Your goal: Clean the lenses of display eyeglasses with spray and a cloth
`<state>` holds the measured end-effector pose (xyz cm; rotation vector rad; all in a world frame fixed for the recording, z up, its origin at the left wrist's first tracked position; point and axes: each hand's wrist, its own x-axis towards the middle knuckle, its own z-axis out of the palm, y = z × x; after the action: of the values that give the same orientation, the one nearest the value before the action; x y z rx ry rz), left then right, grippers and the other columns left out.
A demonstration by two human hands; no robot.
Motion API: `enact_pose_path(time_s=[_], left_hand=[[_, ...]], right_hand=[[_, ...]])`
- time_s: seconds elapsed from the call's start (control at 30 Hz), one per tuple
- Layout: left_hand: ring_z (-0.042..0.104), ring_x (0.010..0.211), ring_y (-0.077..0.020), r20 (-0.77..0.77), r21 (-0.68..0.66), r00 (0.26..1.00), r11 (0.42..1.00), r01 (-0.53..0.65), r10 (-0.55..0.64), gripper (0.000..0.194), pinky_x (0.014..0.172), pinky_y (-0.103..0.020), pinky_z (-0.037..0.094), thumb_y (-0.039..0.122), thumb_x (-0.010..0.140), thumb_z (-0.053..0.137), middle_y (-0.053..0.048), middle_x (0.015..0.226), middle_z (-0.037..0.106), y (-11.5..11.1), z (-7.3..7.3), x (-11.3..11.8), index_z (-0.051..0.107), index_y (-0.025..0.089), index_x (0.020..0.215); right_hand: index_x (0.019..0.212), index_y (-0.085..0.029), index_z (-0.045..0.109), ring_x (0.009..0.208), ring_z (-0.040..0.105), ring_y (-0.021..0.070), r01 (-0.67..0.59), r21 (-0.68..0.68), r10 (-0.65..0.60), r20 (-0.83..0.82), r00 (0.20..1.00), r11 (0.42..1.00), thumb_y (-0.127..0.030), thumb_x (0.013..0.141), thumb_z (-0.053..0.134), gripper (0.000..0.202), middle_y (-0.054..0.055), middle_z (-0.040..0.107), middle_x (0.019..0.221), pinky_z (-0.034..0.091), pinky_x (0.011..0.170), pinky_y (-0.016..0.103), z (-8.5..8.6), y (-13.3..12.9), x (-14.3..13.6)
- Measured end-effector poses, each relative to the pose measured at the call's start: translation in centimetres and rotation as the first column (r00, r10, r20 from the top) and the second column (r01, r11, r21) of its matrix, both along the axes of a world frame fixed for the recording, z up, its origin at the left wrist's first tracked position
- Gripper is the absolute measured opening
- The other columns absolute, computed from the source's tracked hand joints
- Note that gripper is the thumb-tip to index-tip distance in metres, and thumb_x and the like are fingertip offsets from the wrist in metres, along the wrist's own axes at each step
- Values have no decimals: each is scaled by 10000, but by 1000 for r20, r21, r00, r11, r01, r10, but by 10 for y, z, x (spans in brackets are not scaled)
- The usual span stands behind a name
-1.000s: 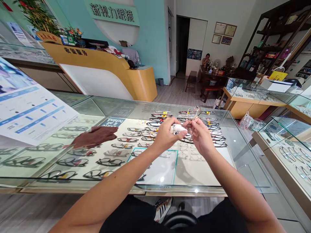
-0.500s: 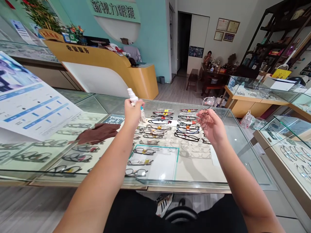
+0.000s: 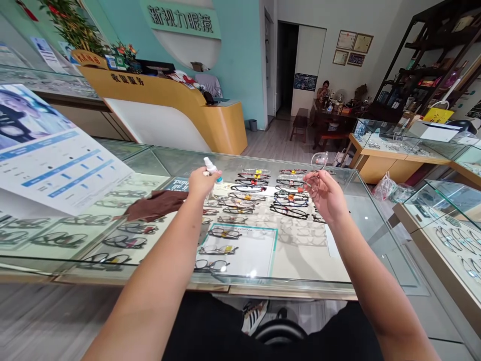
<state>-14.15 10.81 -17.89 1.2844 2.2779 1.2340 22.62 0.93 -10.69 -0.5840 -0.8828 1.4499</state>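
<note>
My left hand (image 3: 202,184) is closed around a small white spray bottle (image 3: 211,166) with a teal label, tilted to the left above the glass counter. Thin-framed eyeglasses (image 3: 319,159) are pinched in the fingers of my right hand (image 3: 327,195), one round lens standing up above the fingertips. A brown cloth (image 3: 156,204) lies crumpled on the counter, left of my left forearm. Rows of dark eyeglass frames (image 3: 291,198) with coloured tags show through the glass between and below my hands.
A folded printed card (image 3: 71,160) stands on the counter at left. Beyond is a yellow reception desk (image 3: 225,125). More glass showcases (image 3: 443,220) stand at right. A person (image 3: 323,92) sits by a dark table at the back.
My left hand has turned and dropped slightly, bringing the spray bottle lower and tipping it. My right hand with the eyeglasses has barely moved. The view has shifted a little.
</note>
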Motion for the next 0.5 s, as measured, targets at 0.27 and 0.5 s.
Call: enact_pose_path(time_s=[0.27,0.5], left_hand=[[709,994,-337,21,-46,999,998,34,-33,229,841,-383,494,382,775,782,-129,969,771,-4,5,9,636,206,797],[660,1188,-416,145,-10,982,992,-125,125,473,1048,-518,492,683,967,530,-199,1070,723,-8,17,10,552,228,843]], right_hand=[[787,-246,637,838,698,142,-6,23,5,46,999,1000,-419,802,891,308,-3,774,880,591,786,252,-2,0,0],[755,-243,679,838,694,125,1,8,-1,24,1000,1000,-439,696,967,353,-18,779,853,584,758,218,1,-3,0]])
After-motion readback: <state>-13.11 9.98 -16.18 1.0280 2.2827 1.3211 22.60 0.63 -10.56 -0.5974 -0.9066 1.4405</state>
